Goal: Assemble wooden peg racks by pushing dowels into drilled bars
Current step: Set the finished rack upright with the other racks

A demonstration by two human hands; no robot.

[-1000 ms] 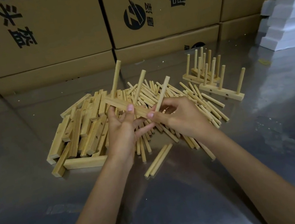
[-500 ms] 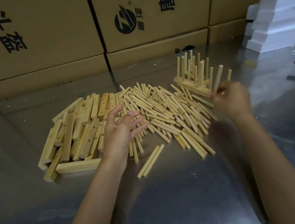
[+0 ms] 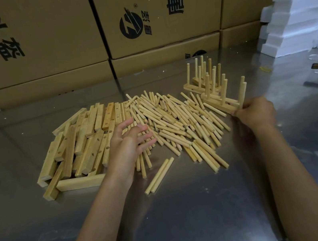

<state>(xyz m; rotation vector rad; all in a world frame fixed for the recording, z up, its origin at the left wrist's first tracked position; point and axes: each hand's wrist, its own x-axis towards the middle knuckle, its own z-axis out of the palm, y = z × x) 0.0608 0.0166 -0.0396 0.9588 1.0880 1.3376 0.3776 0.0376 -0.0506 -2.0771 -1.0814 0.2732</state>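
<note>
Now the right hand (image 3: 255, 113) has set the rack (image 3: 221, 102) down, fingers clamped; left hand (image 3: 130, 142) splayed.

Pale drilled bars (image 3: 82, 145) lie heaped flat at the left. Loose round dowels (image 3: 178, 125) sprawl crisscrossed in the middle, two (image 3: 160, 175) lying apart nearer. Finished racks (image 3: 210, 88) stand at the right, pegs upright.
</note>
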